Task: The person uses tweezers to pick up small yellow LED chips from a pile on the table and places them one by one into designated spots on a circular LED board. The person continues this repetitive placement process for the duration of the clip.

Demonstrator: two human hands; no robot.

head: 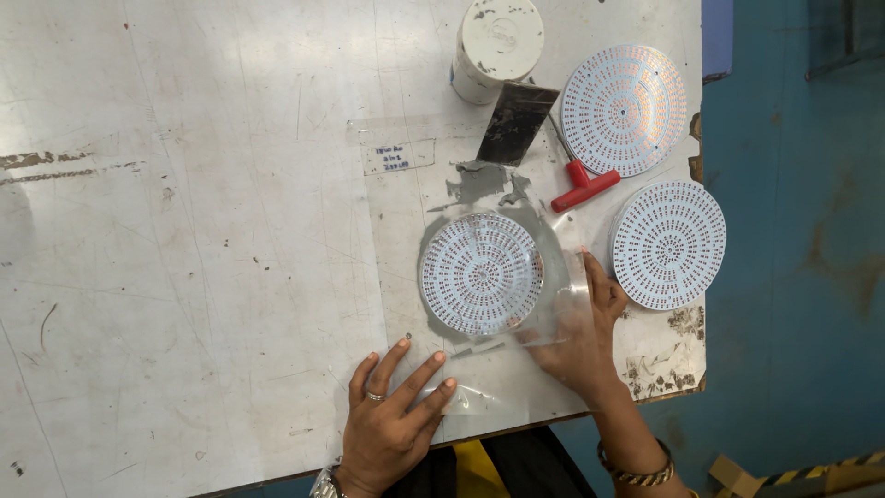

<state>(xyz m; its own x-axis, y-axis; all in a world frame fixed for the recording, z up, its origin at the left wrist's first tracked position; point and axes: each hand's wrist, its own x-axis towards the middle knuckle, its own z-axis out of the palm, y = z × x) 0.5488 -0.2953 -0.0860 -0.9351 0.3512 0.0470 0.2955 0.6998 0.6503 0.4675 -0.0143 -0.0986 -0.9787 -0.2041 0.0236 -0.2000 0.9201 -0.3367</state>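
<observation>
On a scratched white metal table [184, 231], the left hand [392, 415] lies flat with fingers spread, pressing the near corner of a clear plastic stencil sheet [406, 240], while the right hand [581, 337] is open beneath the sheet's lifted right edge, fingers against the film, just beside a round white circuit board dotted with rings of small pads [481, 273] that lies under the sheet. Smears of grey paste [479, 180] mark the sheet above the board, next to a dark flat metal scraper [516, 123] leaning by a white cylindrical tub [498, 46]. A red T-handled tool [583, 184] and two more round boards, one upper [624, 109] and one lower [669, 243], lie to the right.
</observation>
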